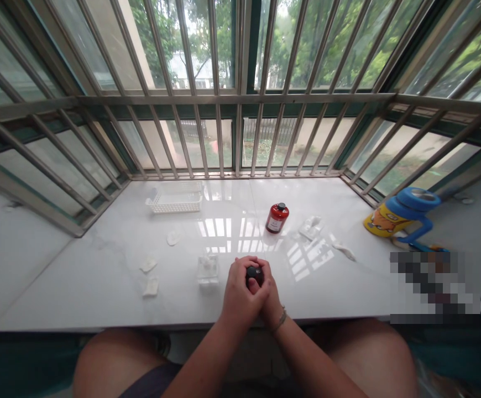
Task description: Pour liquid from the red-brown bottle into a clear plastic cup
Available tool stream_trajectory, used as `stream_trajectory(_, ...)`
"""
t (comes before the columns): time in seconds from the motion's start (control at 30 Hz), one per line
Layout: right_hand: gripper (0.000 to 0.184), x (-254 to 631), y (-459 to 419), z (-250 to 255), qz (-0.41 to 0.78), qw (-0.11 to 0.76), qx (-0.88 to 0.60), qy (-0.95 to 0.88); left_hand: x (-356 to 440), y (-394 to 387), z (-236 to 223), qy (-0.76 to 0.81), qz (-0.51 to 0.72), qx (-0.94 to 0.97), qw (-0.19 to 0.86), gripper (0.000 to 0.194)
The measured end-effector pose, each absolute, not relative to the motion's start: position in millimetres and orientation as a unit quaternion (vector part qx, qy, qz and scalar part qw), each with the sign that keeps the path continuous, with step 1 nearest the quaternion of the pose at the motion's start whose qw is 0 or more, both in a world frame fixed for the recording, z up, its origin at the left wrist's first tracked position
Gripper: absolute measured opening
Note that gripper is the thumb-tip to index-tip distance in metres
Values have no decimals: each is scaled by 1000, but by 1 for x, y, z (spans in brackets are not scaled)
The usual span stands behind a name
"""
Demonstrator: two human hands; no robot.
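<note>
Close to the front edge of the white counter, my left hand (239, 293) and my right hand (271, 298) are closed together around a small dark bottle (255, 272). Only its round black top and a little of its dark, shiny side show between my fingers; the rest is hidden. Left of my hands stands a clear square glass container (208, 271). Beyond them a red bottle (277, 219) with a black cap and a pale label stands upright. Crumpled clear-and-white packaging (310, 227) lies to its right.
A white plastic basket (174, 206) sits at the back left. Crumpled white pieces (151, 287) lie on the counter (78, 293) at left, and a white strip (343, 249) at right. A yellow and blue mug (402, 213) lies tilted at right, near a blurred-out patch. Barred windows (240, 99) close off the back.
</note>
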State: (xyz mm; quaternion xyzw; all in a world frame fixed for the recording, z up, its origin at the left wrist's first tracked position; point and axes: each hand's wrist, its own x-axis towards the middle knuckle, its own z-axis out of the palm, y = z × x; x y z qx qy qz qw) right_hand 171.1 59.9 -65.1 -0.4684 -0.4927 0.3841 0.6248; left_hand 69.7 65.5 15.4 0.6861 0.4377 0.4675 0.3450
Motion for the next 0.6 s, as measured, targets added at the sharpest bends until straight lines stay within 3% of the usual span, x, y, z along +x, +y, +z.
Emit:
stream_trajectory(0.4, 55, 171, 60, -64, 410, 632, -441, -487, 71, 62, 0, 441, 506, 624, 401, 46)
stream_trajectory(0.6, 57, 172, 60, -65, 384, 629, -457, -498, 70, 63, -1, 446, 499, 615, 416, 64)
